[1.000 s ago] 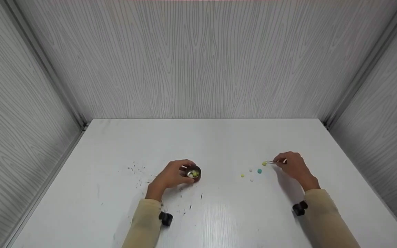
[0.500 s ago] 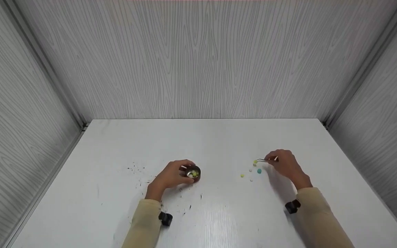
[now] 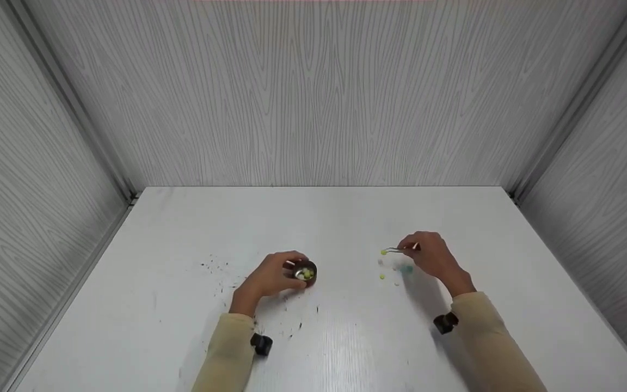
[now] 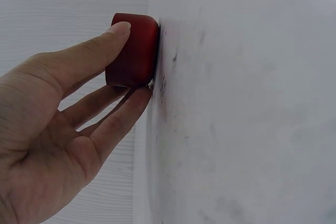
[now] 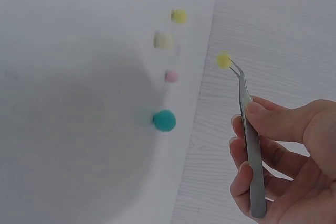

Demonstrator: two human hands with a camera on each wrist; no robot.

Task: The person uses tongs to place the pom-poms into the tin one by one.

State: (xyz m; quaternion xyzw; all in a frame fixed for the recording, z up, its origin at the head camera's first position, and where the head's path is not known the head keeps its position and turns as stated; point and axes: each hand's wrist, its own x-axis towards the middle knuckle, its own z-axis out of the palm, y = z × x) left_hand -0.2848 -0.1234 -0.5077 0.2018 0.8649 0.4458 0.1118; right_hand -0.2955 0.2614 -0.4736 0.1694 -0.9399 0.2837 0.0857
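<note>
My left hand (image 3: pixel 271 276) holds a small round cup by its side, thumb on one side and fingers on the other. The cup (image 4: pixel 135 51) is red outside and shiny metal inside, standing on the table with several yellowish and pale balls (image 3: pixel 306 274) in it. In my right hand (image 3: pixel 432 255) are bent-tip metal tweezers (image 5: pixel 252 145). Their tips pinch a small yellow ball (image 5: pixel 223 60) above the table. Below lie a teal ball (image 5: pixel 165 120), a pink ball (image 5: pixel 171 76), a cream ball (image 5: pixel 163 40) and another yellow ball (image 5: pixel 179 16).
The white table (image 3: pixel 335 218) carries dark specks (image 3: pixel 215 265) around the left hand. A grey wood-grain panel (image 3: pixel 313 92) rises at the back, with similar panels at both sides. Each sleeve bears a black wrist camera (image 3: pixel 262 345).
My right hand has moved left with the tweezers and the yellow ball, passing over the loose balls. The left hand and the cup have stayed in place.
</note>
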